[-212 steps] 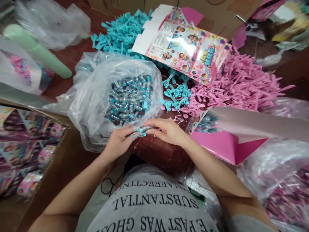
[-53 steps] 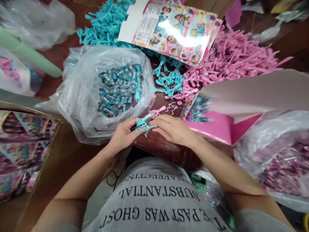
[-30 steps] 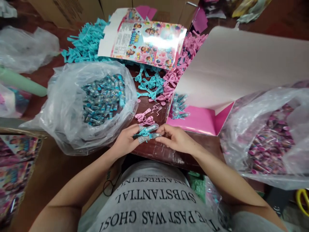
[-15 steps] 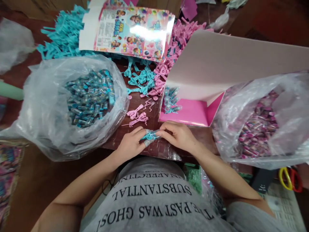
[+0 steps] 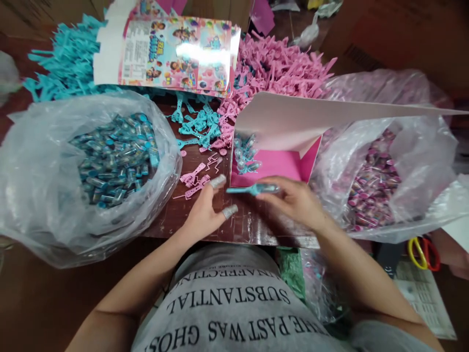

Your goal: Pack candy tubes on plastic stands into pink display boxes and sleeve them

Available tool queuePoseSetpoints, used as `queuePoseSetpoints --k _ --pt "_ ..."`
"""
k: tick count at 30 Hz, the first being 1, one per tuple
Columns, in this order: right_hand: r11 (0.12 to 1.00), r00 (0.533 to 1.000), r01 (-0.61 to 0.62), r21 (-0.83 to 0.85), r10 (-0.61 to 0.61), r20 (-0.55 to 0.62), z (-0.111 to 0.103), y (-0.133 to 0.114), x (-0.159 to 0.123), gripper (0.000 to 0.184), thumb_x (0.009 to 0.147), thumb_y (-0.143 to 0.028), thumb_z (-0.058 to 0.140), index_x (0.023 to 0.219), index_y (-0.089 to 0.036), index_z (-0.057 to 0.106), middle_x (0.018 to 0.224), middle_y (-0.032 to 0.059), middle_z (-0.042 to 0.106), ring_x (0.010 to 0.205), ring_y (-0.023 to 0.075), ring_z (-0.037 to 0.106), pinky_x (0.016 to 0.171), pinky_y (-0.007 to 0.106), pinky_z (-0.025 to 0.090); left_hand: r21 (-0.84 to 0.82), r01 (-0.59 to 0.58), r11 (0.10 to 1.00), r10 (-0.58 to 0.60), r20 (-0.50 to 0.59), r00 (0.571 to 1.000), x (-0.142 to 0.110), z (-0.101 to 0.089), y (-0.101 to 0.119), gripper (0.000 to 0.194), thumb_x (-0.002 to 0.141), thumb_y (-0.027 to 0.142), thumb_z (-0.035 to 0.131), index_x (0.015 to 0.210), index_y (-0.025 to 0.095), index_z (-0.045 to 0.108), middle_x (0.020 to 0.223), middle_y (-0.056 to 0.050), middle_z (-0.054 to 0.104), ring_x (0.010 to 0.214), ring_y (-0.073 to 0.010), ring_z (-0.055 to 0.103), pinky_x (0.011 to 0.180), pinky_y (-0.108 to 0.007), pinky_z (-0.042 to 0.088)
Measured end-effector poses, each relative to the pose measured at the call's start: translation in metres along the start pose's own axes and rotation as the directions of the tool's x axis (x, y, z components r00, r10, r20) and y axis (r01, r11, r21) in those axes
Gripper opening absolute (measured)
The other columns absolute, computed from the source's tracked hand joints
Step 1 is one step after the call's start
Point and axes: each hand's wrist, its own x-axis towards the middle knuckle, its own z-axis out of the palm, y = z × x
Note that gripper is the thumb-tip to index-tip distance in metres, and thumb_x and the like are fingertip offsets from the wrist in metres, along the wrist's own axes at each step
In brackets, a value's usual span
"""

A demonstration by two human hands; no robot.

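Observation:
Between the thumb and fingers of my right hand [image 5: 293,200] is a blue plastic toy [image 5: 252,189] with a clear capsule end, held level before the pink-lined box [image 5: 276,168]. My left hand [image 5: 205,210] is apart from it, thumb and forefinger spread, with grey wrapping on the tips and nothing between them. Several similar blue toys with clear capsules [image 5: 246,154] stand in the left part of the box. Pink plastic pieces [image 5: 194,180] lie on the table just beyond my left hand.
A clear bag of blue-capped tubes [image 5: 113,161] sits at left, and a bag of pink-capped tubes [image 5: 377,181] at right. Heaps of blue parts [image 5: 66,58] and pink parts [image 5: 282,63] lie behind, with printed card sheets [image 5: 176,54] on top. Scissors [image 5: 423,253] lie lower right.
My left hand has let go of the blue toy and opened. My right hand has carried it to the right, to the box's front edge. The view has shifted somewhat.

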Motion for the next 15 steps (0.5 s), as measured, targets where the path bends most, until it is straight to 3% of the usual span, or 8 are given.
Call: queuePoseSetpoints --k 2,4,9,12,15 --pt "0.979 1.000 0.024 -0.203 -0.027 -0.015 -0.014 0.004 0.009 0.034 0.103 -0.044 0.065 0.131 -0.027 0.073 0.127 0.0057 0.079 0.107 0.0218 0.077 0.086 0.036 0.062 0.083 -0.032 0.996 0.039 -0.079 0.996 0.020 0.003 -0.011 0.093 0.087 0.049 0.082 0.160 0.022 0.031 0.161 -0.021 0.046 0.149 -0.0373 0.049 0.119 -0.057 0.048" --pt "0.924 0.998 0.035 -0.381 -0.012 0.061 -0.021 0.004 0.021 0.032 0.104 -0.039 0.062 0.133 -0.028 0.072 0.131 0.0050 0.077 0.114 0.0241 0.076 0.090 0.038 0.061 0.163 -0.031 0.986 0.047 -0.093 0.995 0.041 0.010 -0.019 0.096 0.083 0.046 0.086 0.158 0.020 0.032 0.158 -0.022 0.047 0.149 -0.0402 0.047 0.119 -0.059 0.046" --pt "0.803 0.948 0.103 -0.587 0.100 0.302 -0.020 -0.016 0.044 0.031 0.105 -0.036 0.062 0.135 -0.031 0.068 0.128 0.0007 0.079 0.109 0.0245 0.076 0.085 0.036 0.055 0.233 -0.004 0.973 0.027 -0.093 0.995 0.065 0.031 -0.025 0.057 0.083 0.022 0.082 0.130 0.018 0.051 0.124 -0.014 0.062 0.121 -0.0357 0.063 0.104 -0.055 0.056" --pt "0.692 0.944 0.071 -0.718 0.186 0.272 -0.015 -0.034 0.051 0.029 0.106 -0.039 0.060 0.130 -0.025 0.068 0.120 0.0050 0.081 0.100 0.0253 0.076 0.074 0.034 0.049 0.214 0.024 0.977 0.001 -0.114 0.993 0.059 0.033 -0.024 0.047 0.082 0.019 0.080 0.120 0.018 0.054 0.116 -0.012 0.063 0.113 -0.0340 0.065 0.098 -0.054 0.058" --pt "0.586 0.953 0.030 -0.810 0.228 0.200 -0.009 -0.045 0.053 0.031 0.108 -0.041 0.054 0.126 -0.019 0.067 0.114 0.0097 0.080 0.092 0.0255 0.075 0.064 0.032 0.040 0.097 0.028 0.995 -0.020 -0.086 0.996 0.055 0.028 -0.024 0.052 0.083 0.026 0.080 0.128 0.019 0.055 0.126 -0.016 0.064 0.122 -0.0365 0.063 0.108 -0.058 0.054"
